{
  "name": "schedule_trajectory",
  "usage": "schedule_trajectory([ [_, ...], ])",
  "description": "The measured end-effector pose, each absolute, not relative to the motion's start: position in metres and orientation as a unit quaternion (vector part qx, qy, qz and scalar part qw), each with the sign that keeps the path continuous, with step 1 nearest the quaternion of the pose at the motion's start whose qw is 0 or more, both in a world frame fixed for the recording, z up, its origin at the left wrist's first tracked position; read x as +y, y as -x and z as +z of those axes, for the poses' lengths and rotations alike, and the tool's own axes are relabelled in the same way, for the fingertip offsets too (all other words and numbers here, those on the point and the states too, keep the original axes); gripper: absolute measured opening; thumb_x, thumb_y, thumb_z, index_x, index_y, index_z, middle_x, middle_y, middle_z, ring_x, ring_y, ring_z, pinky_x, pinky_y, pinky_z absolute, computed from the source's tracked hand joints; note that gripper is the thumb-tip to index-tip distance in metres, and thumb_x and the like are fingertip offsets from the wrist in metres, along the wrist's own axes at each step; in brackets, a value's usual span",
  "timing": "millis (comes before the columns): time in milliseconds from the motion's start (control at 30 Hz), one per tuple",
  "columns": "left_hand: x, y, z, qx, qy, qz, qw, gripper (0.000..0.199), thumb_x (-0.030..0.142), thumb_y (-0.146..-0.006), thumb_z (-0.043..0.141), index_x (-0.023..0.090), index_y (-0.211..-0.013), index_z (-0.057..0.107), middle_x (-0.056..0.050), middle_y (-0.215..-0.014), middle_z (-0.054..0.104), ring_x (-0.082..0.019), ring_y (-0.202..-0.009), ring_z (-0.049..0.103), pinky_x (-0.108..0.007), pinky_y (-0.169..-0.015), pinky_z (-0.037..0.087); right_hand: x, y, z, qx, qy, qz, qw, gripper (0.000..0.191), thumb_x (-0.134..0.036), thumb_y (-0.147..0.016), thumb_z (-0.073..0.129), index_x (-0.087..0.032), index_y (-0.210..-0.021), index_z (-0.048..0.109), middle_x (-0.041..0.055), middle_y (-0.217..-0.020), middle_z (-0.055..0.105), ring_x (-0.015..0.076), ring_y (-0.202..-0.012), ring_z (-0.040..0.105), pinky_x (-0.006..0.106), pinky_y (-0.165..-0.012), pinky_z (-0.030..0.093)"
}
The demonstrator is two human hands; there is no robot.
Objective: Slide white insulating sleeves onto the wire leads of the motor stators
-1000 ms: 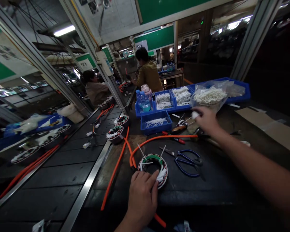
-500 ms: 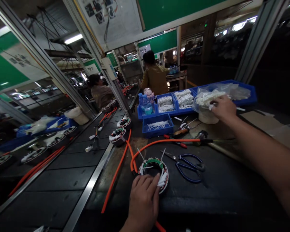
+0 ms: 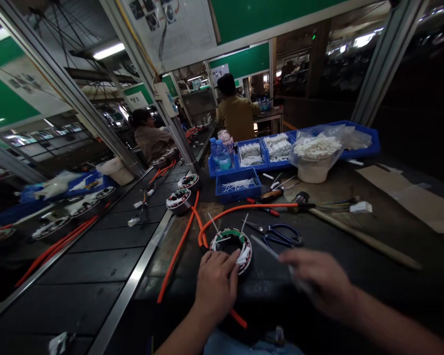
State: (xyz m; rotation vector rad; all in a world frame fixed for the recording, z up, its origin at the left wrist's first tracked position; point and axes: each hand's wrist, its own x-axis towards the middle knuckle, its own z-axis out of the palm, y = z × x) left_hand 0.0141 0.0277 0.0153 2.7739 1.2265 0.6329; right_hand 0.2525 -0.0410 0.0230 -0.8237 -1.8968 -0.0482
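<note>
A ring-shaped motor stator (image 3: 248, 254) with green insulation and white lacing lies on the dark bench in front of me. Thin white ties stick up from its far rim, and white sleeves lie at its near right side. My left hand (image 3: 217, 281) grips its near left edge, the fingers curled over the rim. To the right, my right hand (image 3: 316, 276) is smeared by motion. Its fingers pinch a thin white strip (image 3: 264, 246) that points toward the stator. Blue-handled scissors (image 3: 283, 234) lie just beyond.
Blue bins (image 3: 239, 190) hold white ties and sleeves. Behind stand a bagged white tub (image 3: 314, 173), bottles (image 3: 221, 157) and a wooden-handled hammer (image 3: 362, 236). An orange cable (image 3: 244, 215) crosses the bench. More stators (image 3: 178, 199) sit by the conveyor (image 3: 107, 261) on the left; co-workers sit farther off.
My right hand has come from the bagged tub toward me and down, beside the stator, with the thin white strip in its fingers. My left hand has stayed on the stator.
</note>
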Motion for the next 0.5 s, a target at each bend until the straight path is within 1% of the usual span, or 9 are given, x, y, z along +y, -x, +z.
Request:
schedule_trajectory([
  [67, 0.028, -0.015, 0.016, 0.398, -0.895, 0.199, 0.026, 0.031, 0.018, -0.083, 0.045, 0.021, -0.110, 0.059, -0.003, -0.081, 0.062, -0.019, -0.080, 0.055, -0.040, -0.083, 0.038, -0.071, -0.230, 0.000, -0.810, 0.314, -0.012, 0.495, 0.023, -0.015, -0.087, 0.040, -0.024, -0.106, 0.050, 0.0052, -0.098, 0.068, 0.0157, -0.095, 0.062, 0.024, -0.080, 0.052],
  [167, 0.027, -0.015, 0.017, 0.404, -0.895, 0.188, 0.030, 0.031, 0.019, -0.083, 0.046, 0.022, -0.110, 0.059, -0.003, -0.081, 0.062, -0.019, -0.080, 0.055, -0.040, -0.083, 0.037, -0.093, -0.215, -0.034, -0.804, 0.327, 0.026, 0.495, 0.032, -0.018, -0.090, 0.036, -0.021, -0.120, 0.048, 0.0049, -0.099, 0.069, 0.0134, -0.095, 0.063, 0.018, -0.083, 0.050],
  [233, 0.027, -0.015, 0.018, 0.408, -0.894, 0.182, 0.033, 0.031, 0.020, -0.083, 0.046, 0.023, -0.110, 0.060, -0.003, -0.081, 0.062, -0.019, -0.080, 0.055, -0.040, -0.083, 0.037, -0.100, -0.212, -0.053, -0.800, 0.340, 0.047, 0.493, 0.036, -0.020, -0.091, 0.038, -0.020, -0.126, 0.044, 0.0050, -0.103, 0.068, 0.0141, -0.097, 0.062, 0.019, -0.085, 0.049],
  [367, 0.028, -0.015, 0.018, 0.410, -0.894, 0.180, 0.033, 0.031, 0.020, -0.084, 0.045, 0.024, -0.111, 0.059, -0.003, -0.081, 0.062, -0.019, -0.080, 0.055, -0.040, -0.083, 0.037, -0.107, -0.212, -0.076, -0.794, 0.340, 0.063, 0.501, 0.039, -0.027, -0.090, 0.044, -0.026, -0.128, 0.036, 0.0046, -0.108, 0.065, 0.0190, -0.103, 0.059, 0.028, -0.088, 0.050],
  [433, 0.028, -0.015, 0.017, 0.406, -0.895, 0.183, 0.030, 0.032, 0.020, -0.083, 0.045, 0.024, -0.112, 0.059, -0.003, -0.081, 0.062, -0.019, -0.081, 0.055, -0.040, -0.083, 0.037, -0.109, -0.212, -0.078, -0.796, 0.332, 0.069, 0.501, 0.038, -0.029, -0.090, 0.043, -0.024, -0.127, 0.036, 0.0063, -0.108, 0.065, 0.0199, -0.103, 0.059, 0.029, -0.087, 0.050],
  [500, 0.029, -0.015, 0.016, 0.401, -0.897, 0.184, 0.026, 0.032, 0.020, -0.083, 0.045, 0.023, -0.112, 0.058, -0.003, -0.082, 0.062, -0.019, -0.081, 0.055, -0.040, -0.084, 0.037, -0.110, -0.212, -0.075, -0.800, 0.324, 0.069, 0.501, 0.037, -0.026, -0.090, 0.043, -0.023, -0.126, 0.038, 0.0066, -0.108, 0.065, 0.0198, -0.103, 0.059, 0.028, -0.087, 0.050],
])
